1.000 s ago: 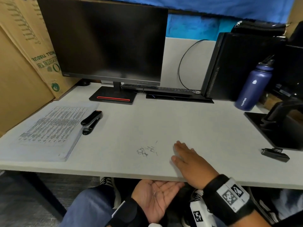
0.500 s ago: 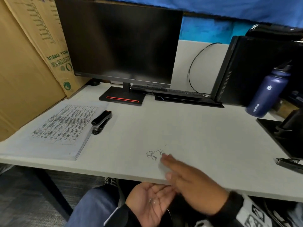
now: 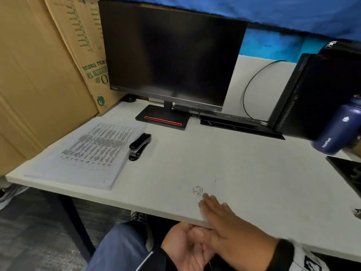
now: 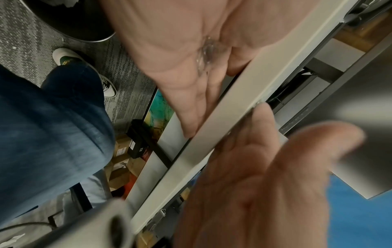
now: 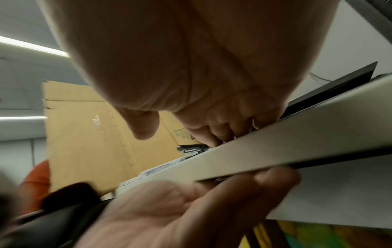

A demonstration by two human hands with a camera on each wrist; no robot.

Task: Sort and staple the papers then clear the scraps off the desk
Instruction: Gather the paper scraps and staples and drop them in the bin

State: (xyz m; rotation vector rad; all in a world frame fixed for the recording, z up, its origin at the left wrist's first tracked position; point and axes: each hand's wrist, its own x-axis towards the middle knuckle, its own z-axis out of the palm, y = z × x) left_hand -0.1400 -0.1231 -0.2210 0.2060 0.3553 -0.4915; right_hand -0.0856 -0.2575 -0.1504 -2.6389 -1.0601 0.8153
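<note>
At table (image 3: 254,182) front edge: staple scraps (image 3: 197,191) just beyond flat, empty right hand (image 3: 224,222); left hand (image 3: 187,245) cupped wide below. Risk: fast sweep scatters bits past palm onto floor.

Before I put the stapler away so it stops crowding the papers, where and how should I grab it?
Probably grip the stapler across its long black body near the middle, coming from above and from its right, since the paper stack lies close on its left. It lies flat on the desk, sides exposed.
</note>
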